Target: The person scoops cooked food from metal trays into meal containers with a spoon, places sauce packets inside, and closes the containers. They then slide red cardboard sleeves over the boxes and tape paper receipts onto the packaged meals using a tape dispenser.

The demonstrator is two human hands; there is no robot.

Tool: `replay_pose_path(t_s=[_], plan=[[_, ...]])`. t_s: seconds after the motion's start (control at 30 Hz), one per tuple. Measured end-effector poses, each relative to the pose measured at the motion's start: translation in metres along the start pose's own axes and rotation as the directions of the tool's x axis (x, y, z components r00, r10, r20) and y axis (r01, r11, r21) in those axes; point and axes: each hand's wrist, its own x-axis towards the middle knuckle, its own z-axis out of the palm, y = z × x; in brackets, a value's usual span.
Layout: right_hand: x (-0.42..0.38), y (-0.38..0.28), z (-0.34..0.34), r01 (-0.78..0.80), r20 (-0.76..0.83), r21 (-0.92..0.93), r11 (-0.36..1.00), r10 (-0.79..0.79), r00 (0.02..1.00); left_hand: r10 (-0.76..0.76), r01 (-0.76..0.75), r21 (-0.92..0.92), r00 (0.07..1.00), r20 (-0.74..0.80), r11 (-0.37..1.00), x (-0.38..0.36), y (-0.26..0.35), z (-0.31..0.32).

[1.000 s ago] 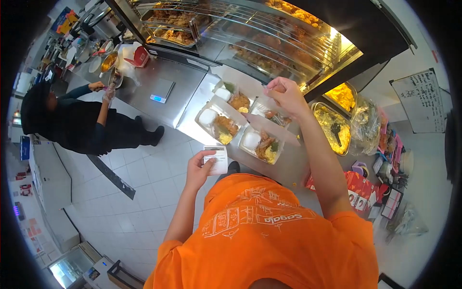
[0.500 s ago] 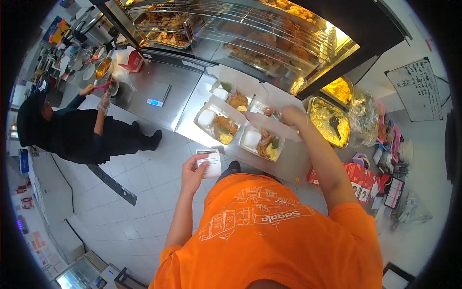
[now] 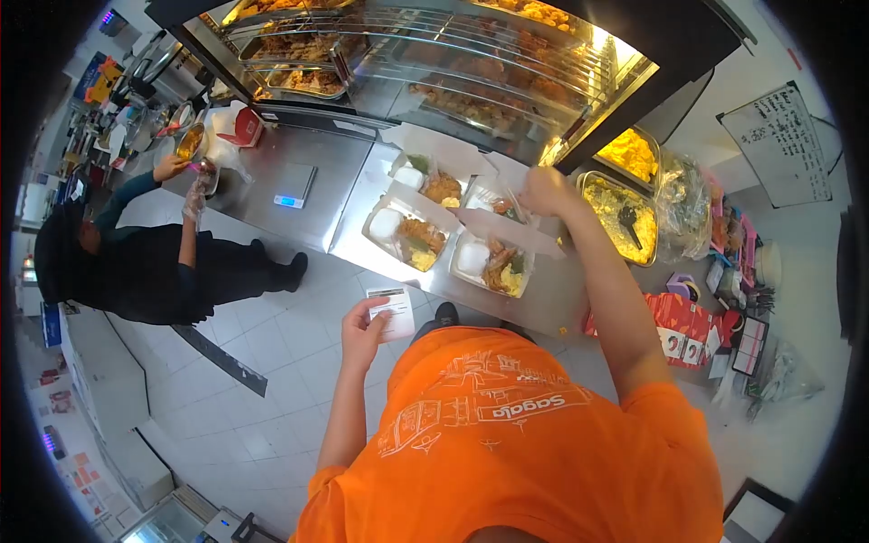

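My left hand (image 3: 364, 333) holds a white printed paper slip (image 3: 396, 317) between thumb and fingers, low in front of the counter. Over the counter, my right hand (image 3: 550, 192) has its fingers curled at the lid (image 3: 514, 172) of the back right takeaway box; the fingertips are partly hidden. In front of it stands an open front right box (image 3: 472, 257) with rice, browned meat and yellow egg. To its left is another open box (image 3: 387, 223) with rice, a fried piece and egg. An open back left box (image 3: 409, 175) holds similar food.
A heated display cabinet (image 3: 398, 63) with fried food stands behind the boxes. To the right is a tray of yellow food (image 3: 615, 217) with a black spoon. A scale (image 3: 294, 188) sits left on the counter. A co-worker in dark clothing (image 3: 136, 271) handles a bowl farther left.
My right hand has moved a little farther back, away from the front right box's lid. My left hand still holds the slip. The co-worker's hands have shifted slightly over the bowls.
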Motion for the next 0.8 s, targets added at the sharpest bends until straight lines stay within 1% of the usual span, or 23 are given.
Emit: replay_pose_path(t_s=[0.03, 0.07, 0.1, 0.13, 0.17, 0.23, 0.27, 0.3, 0.37, 0.4, 0.43, 0.47, 0.5, 0.57, 0.6, 0.63, 0.67, 0.7, 0.73, 0.77, 0.8], plan=[[-0.002, -0.012, -0.014, 0.019, 0.038, 0.065, 0.998, -0.022, 0.999, -0.025, 0.025, -0.013, 1.000, 0.009, 1.000, 0.000, -0.003, 0.000], [-0.006, -0.019, -0.016, 0.010, 0.044, 0.074, 0.997, -0.014, 0.999, -0.051, 0.052, -0.020, 0.998, 0.021, 0.998, -0.001, -0.004, -0.001], [-0.009, -0.025, -0.017, 0.239, -0.121, 0.239, 0.941, -0.215, 0.969, -0.056, 0.056, -0.011, 0.998, 0.027, 0.998, -0.002, -0.001, 0.001], [-0.013, -0.033, -0.022, 0.469, -0.316, 0.349, 0.811, -0.370, 0.874, -0.042, 0.042, 0.002, 0.999, 0.032, 0.999, -0.002, 0.004, 0.005], [-0.021, -0.041, -0.028, 0.467, -0.319, 0.351, 0.812, -0.365, 0.875, -0.026, 0.026, 0.012, 0.999, 0.035, 1.000, -0.002, 0.008, 0.008], [-0.058, -0.061, -0.034, 0.368, -0.224, 0.365, 0.855, -0.304, 0.926, -0.032, 0.033, -0.016, 0.999, 0.036, 0.999, -0.003, 0.012, 0.009], [-0.073, -0.067, -0.023, 0.292, -0.148, 0.195, 0.936, -0.266, 0.952, -0.037, 0.039, -0.044, 0.999, 0.038, 0.998, -0.004, 0.012, 0.009], [-0.085, -0.070, -0.008, 0.216, -0.083, 0.010, 0.976, -0.214, 0.973, -0.035, 0.037, -0.045, 0.999, 0.041, 0.998, -0.004, 0.011, 0.009], [-0.101, -0.059, 0.043, 0.202, -0.036, -0.014, 0.979, -0.203, 0.979, -0.030, 0.031, -0.036, 0.999, 0.031, 0.999, -0.004, 0.005, 0.008], [-0.093, -0.048, 0.078, 0.199, -0.042, -0.014, 0.980, -0.199, 0.979, -0.026, 0.027, -0.034, 0.999, 0.036, 0.999, -0.003, 0.004, 0.009], [-0.083, -0.037, 0.118, 0.128, -0.077, 0.000, 0.992, -0.128, 0.989, -0.043, 0.044, -0.030, 0.998, 0.038, 0.999, -0.003, 0.003, 0.010], [-0.080, -0.033, 0.138, 0.059, -0.111, 0.018, 0.998, -0.057, 0.992, -0.061, 0.062, -0.024, 0.997, 0.039, 0.998, -0.004, 0.002, 0.009], [-0.081, -0.036, 0.136, 0.059, -0.118, 0.022, 0.998, -0.056, 0.991, -0.055, 0.056, -0.020, 0.998, 0.040, 0.998, -0.002, 0.003, 0.008], [-0.090, -0.050, 0.117, 0.176, -0.221, 0.142, 0.974, -0.142, 0.965, -0.080, 0.079, 0.026, 0.996, 0.044, 0.997, -0.005, 0.005, 0.006], [-0.091, -0.063, 0.105, 0.223, -0.185, 0.246, 0.943, -0.181, 0.966, -0.107, 0.105, 0.125, 0.994, 0.011, 0.987, -0.008, 0.005, 0.002], [-0.085, -0.073, 0.089, 0.241, -0.179, 0.336, 0.911, -0.189, 0.966, -0.111, 0.104, 0.223, 0.994, 0.017, 0.969, -0.003, 0.004, 0.001], [-0.057, -0.065, 0.129, 0.560, -0.397, 0.318, 0.765, -0.428, 0.812, -0.010, 0.002, 0.196, 0.999, 0.042, 0.981, 0.004, 0.000, 0.004], [-0.038, -0.070, 0.146, 0.658, -0.586, 0.393, 0.642, -0.377, 0.718, 0.081, -0.094, 0.154, 0.993, 0.087, 0.984, 0.009, -0.009, 0.009], [-0.054, -0.082, 0.109, 0.268, -0.292, 0.615, 0.741, -0.102, 0.951, -0.039, 0.034, 0.089, 0.997, 0.065, 0.996, 0.008, -0.002, 0.018], [-0.066, -0.087, 0.086, 0.168, -0.223, 0.669, 0.724, -0.019, 0.975, -0.067, 0.056, 0.116, 0.994, 0.085, 0.992, 0.005, 0.018, 0.034], [-0.076, -0.088, 0.074, 0.208, -0.297, 0.718, 0.664, 0.022, 0.954, -0.095, 0.083, 0.150, 0.993, 0.074, 0.985, 0.003, 0.030, 0.041]])
